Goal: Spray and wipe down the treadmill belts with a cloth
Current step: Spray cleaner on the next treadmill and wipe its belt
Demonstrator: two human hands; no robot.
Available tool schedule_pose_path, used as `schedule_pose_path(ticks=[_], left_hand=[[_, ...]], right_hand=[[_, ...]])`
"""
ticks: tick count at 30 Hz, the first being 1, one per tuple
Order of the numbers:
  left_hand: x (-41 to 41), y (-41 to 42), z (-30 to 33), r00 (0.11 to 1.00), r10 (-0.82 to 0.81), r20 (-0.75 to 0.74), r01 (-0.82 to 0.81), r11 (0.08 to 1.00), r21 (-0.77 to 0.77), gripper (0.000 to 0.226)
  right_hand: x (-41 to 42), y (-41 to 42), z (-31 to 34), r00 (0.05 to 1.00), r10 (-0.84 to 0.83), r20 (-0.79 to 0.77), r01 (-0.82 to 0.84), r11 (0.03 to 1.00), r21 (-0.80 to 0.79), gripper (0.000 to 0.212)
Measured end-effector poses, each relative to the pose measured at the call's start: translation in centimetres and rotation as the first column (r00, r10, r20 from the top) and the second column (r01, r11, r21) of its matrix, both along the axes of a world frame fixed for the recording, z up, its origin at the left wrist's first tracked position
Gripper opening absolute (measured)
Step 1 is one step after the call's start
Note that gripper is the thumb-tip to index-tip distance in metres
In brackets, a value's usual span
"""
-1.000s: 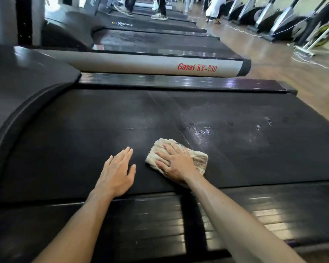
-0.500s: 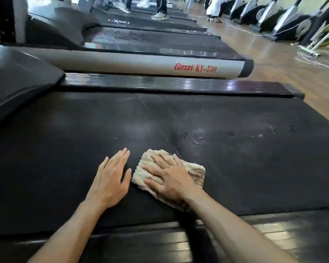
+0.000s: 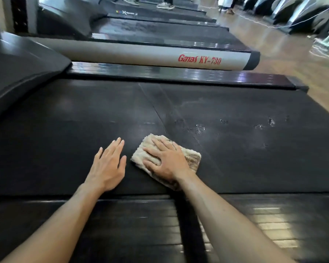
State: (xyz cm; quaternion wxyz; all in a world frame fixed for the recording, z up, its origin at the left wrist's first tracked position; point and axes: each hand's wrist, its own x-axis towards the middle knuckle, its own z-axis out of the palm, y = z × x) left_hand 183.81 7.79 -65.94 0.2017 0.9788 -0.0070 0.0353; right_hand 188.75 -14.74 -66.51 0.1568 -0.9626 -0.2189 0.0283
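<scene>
A wide black treadmill belt fills the middle of the view. My right hand lies flat with spread fingers on a folded beige cloth, pressing it onto the belt near its front edge. My left hand rests palm down on the bare belt just left of the cloth, fingers straight. Small wet spots glisten on the belt beyond and to the right of the cloth.
A glossy black side rail runs along the near edge, another along the far edge. Beyond stands a grey rail marked "Ganas KY-730" and more treadmills. Wooden floor lies at right; people's feet show far back.
My right hand has slid the cloth a little to the left and back toward the front edge of the belt. My left hand has stayed flat beside it.
</scene>
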Motion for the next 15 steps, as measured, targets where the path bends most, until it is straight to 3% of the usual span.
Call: schedule_pose_path(ticks=[7,12,15], left_hand=[[0.7,-0.9,-1.5,0.998,-0.055,-0.020,0.057,0.987,0.147,0.066],[2.9,-1.8,-2.4,0.995,-0.090,-0.033,0.094,0.982,0.165,0.067],[3.0,-1.8,-3.4,0.996,-0.092,-0.024,0.095,0.972,0.217,0.067]], right_hand=[[-2.2,-3.2,-0.8,0.996,-0.066,0.052,0.066,0.998,-0.007,0.055],[-2.0,-5.2,-0.9,0.993,-0.120,0.011,0.121,0.992,-0.022,0.073],[-0.9,-5.6,-1.2,0.988,-0.153,0.003,0.153,0.986,-0.060,0.062]])
